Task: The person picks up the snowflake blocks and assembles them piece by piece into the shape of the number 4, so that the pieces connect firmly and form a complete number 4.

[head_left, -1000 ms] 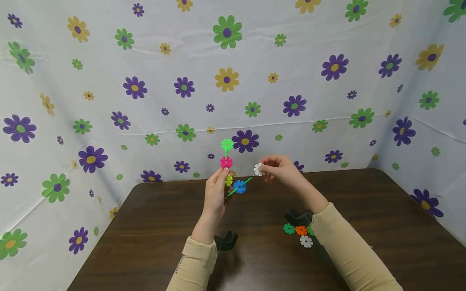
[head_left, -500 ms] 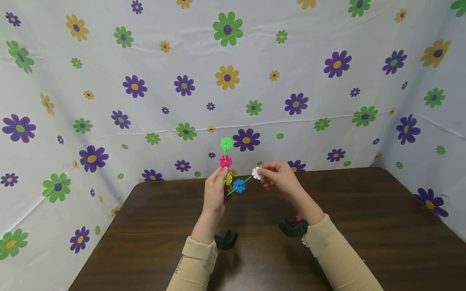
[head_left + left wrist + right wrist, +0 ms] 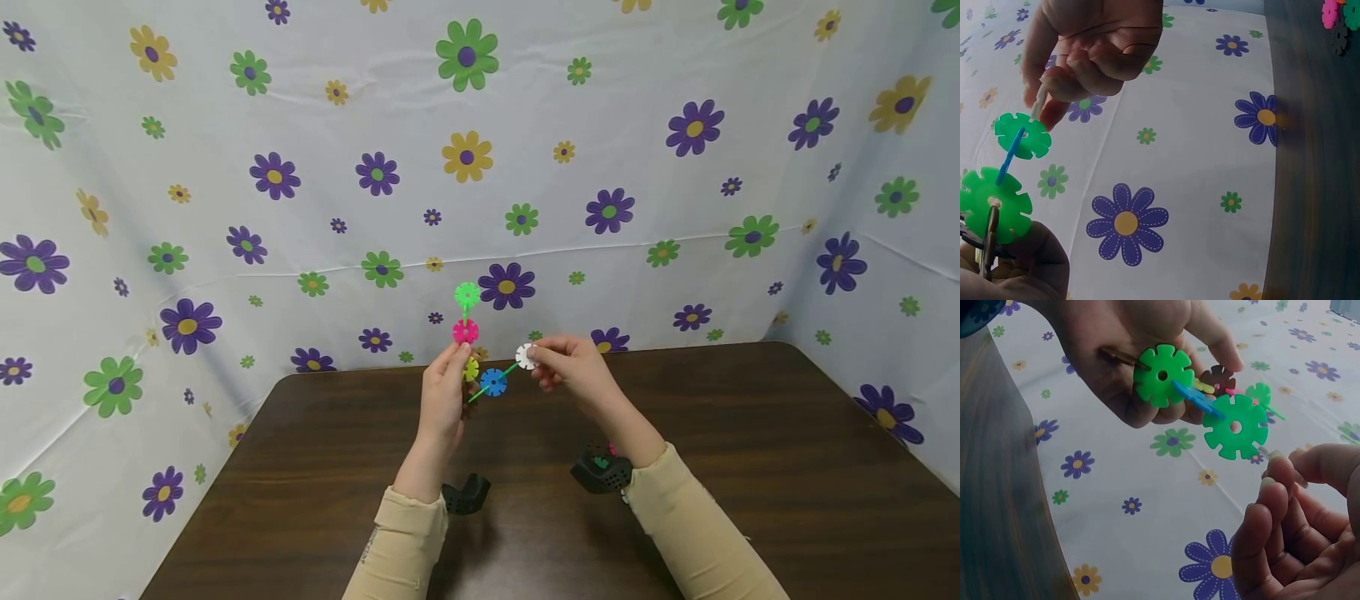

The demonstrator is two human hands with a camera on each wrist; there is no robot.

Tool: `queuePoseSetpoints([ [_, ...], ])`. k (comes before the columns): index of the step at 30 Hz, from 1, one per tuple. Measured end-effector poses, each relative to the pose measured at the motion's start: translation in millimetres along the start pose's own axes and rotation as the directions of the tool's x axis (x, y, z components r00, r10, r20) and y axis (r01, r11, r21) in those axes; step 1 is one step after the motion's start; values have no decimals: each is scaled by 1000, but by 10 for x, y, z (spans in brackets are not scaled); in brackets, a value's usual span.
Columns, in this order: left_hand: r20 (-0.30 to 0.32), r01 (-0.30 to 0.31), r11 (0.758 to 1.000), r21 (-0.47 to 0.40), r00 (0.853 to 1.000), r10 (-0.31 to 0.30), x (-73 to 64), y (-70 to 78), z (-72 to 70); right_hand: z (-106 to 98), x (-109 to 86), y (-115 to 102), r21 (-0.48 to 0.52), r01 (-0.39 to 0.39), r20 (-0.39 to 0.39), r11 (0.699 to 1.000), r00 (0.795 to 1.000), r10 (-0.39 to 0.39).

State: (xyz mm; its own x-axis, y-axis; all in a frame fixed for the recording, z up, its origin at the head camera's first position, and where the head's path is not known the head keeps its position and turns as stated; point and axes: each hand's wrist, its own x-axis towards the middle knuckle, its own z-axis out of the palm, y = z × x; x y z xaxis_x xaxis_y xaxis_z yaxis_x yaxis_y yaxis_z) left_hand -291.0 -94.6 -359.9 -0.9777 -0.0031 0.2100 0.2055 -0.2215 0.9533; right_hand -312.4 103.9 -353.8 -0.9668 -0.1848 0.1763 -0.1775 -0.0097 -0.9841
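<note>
While the right hand (image 3: 576,363) pinches a white disc (image 3: 522,357) between thumb and fingers, the left hand (image 3: 444,390) grips a linked cluster (image 3: 1197,399) of notched discs. Take the blue disc (image 3: 493,382) as the landmark: the right hand sits up and to its right, the left hand just to its left. Two green discs (image 3: 1235,440) cross the blue disc, one on either side, and the white disc stands edge-on at the rim of the one toward the right hand. I'd call the step in hand a joining of slot to slot, though I can't tell how deep the notches sit. To my eye the next move calls for matching the slots crosswise and pushing straight, with the left hand bracing so the blue joint doesn't twist loose.

Further along the cluster, the yellow disc (image 3: 471,369) is up and left of the blue disc, the pink disc (image 3: 466,332) higher, a bright green disc (image 3: 467,295) at the top. Loose discs (image 3: 1330,14) lie right on the desk (image 3: 337,467), below and to the right of the blue disc, with no box or tray showing around them. Beyond the blue disc hangs flowered cloth (image 3: 420,225).
</note>
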Motion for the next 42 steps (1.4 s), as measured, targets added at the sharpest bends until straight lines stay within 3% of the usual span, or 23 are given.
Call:
queuePoseSetpoints([
  [7,-4,5,1000,17,1000,-5,-7,-3,12,26,-18,13,-50,-1,22,999,1000,2],
  [25,-24,-82,993,81,996,84,-13,-2,69,0,-61,3,-120,29,148,992,989,-11],
  [33,-1,-40,999,36,999,40,-28,-1,61,17,-48,14,-77,13,122,997,992,-3],
  [42,4,-27,999,31,1000,27,-27,1,52,-4,-5,50,-36,-32,144,999,989,37],
])
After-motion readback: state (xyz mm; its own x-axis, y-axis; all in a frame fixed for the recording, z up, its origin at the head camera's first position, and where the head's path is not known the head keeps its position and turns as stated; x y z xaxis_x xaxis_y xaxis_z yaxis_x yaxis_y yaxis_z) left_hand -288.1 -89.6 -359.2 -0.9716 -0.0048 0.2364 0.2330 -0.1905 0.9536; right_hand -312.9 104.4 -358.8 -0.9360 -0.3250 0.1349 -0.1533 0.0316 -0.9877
